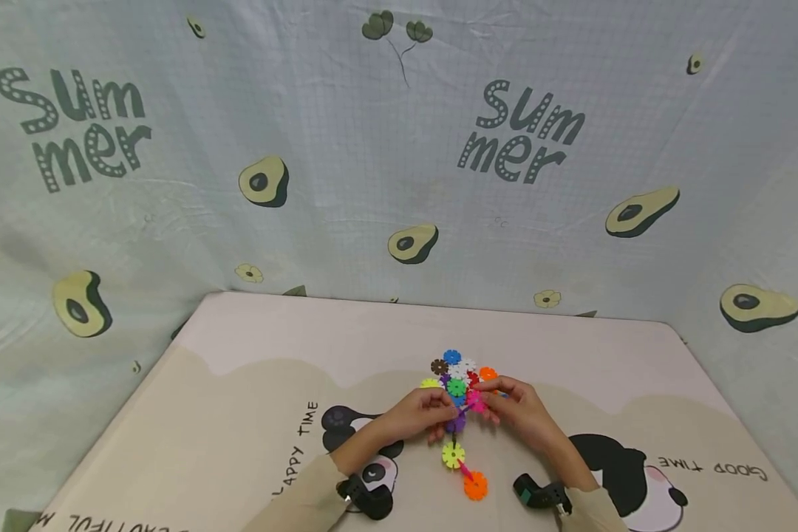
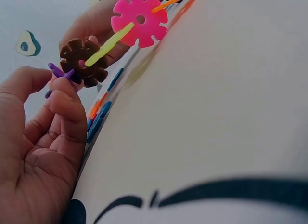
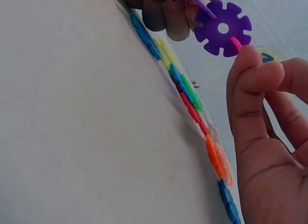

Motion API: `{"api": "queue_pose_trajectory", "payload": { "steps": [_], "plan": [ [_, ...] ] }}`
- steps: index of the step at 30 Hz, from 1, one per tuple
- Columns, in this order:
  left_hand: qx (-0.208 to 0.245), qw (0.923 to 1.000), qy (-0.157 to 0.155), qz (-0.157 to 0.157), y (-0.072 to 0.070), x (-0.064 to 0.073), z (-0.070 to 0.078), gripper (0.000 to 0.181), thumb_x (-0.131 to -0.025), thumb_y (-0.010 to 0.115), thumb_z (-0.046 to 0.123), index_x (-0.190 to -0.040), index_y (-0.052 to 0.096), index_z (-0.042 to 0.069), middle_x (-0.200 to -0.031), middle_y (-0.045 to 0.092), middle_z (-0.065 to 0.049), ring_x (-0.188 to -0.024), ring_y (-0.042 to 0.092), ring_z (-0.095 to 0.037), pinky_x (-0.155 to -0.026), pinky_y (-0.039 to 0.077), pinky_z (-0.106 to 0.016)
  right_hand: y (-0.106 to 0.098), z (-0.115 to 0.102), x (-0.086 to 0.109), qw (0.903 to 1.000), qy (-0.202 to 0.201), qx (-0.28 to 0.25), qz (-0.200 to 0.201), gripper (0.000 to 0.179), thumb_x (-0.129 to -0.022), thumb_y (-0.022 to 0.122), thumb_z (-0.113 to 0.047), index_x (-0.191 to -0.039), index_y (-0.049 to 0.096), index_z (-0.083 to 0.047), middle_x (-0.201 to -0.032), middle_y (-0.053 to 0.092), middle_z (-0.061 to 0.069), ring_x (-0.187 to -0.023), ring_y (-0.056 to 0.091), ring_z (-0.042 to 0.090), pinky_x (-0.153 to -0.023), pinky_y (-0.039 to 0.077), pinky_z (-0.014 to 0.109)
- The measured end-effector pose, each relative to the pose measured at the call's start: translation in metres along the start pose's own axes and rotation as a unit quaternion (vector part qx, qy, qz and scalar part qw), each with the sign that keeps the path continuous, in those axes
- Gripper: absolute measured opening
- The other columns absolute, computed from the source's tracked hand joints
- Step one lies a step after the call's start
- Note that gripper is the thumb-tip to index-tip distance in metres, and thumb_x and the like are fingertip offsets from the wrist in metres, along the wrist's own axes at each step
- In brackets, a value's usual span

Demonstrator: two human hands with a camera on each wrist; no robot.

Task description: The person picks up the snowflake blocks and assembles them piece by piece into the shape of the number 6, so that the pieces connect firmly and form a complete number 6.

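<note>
My left hand (image 1: 415, 414) pinches a purple snowflake disc (image 2: 62, 73) between thumb and fingertips. In the right wrist view, a purple disc (image 3: 223, 41) shows its face. A pink disc (image 3: 235, 43) sits in its slot, and the thumb and finger of my right hand (image 3: 269, 108) pinch that pink disc, mostly hidden by the fingertips. From the left hand a linked chain runs toward the person: a brown disc (image 2: 83, 53), a yellow disc (image 1: 454, 456), a pink disc (image 2: 127, 12) and an orange disc (image 1: 475, 485) at the end.
Beyond the hands lies a loose pile of colored discs, among them a blue one (image 1: 452, 357), a brown one (image 1: 439, 366), a green one (image 1: 457, 387) and an orange one (image 1: 488, 374). A panda-print cloth covers the table (image 1: 239, 414); a printed curtain (image 1: 346, 148) hangs behind.
</note>
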State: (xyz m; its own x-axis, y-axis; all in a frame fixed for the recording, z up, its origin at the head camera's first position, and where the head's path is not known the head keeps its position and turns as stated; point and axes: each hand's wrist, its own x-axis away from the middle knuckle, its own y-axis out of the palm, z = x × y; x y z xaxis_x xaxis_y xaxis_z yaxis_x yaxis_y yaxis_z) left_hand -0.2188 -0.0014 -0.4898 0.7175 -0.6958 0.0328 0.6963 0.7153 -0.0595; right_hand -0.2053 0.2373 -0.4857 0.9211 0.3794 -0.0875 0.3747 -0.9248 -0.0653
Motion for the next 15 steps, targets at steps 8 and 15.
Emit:
{"api": "queue_pose_trajectory", "payload": {
  "steps": [8,15],
  "plan": [
    [-0.013,0.9998,-0.002,0.014,0.0,0.0,0.001,0.022,-0.1,0.055,0.014,-0.1,0.058,-0.008,-0.066,0.049,0.005,-0.051,0.039,-0.007,-0.051,0.037,-0.018,0.007,-0.002,-0.001,0.999,-0.003,0.001,-0.044,0.029,-0.099,0.053,-0.005,-0.117,0.055,0.018,-0.086,0.067,-0.002,-0.068,0.058,0.006,-0.067,0.05,0.02],
    [-0.019,0.9997,0.005,0.013,0.0,0.001,0.002,0.024,-0.1,0.056,0.016,-0.099,0.059,-0.008,-0.066,0.051,0.004,-0.051,0.041,-0.007,-0.051,0.037,-0.018,0.015,-0.005,-0.003,0.9985,0.013,0.035,-0.039,0.029,-0.095,0.061,-0.008,-0.115,0.06,0.013,-0.103,0.067,-0.002,-0.083,0.063,0.008,-0.076,0.05,0.02]
  ]
}}
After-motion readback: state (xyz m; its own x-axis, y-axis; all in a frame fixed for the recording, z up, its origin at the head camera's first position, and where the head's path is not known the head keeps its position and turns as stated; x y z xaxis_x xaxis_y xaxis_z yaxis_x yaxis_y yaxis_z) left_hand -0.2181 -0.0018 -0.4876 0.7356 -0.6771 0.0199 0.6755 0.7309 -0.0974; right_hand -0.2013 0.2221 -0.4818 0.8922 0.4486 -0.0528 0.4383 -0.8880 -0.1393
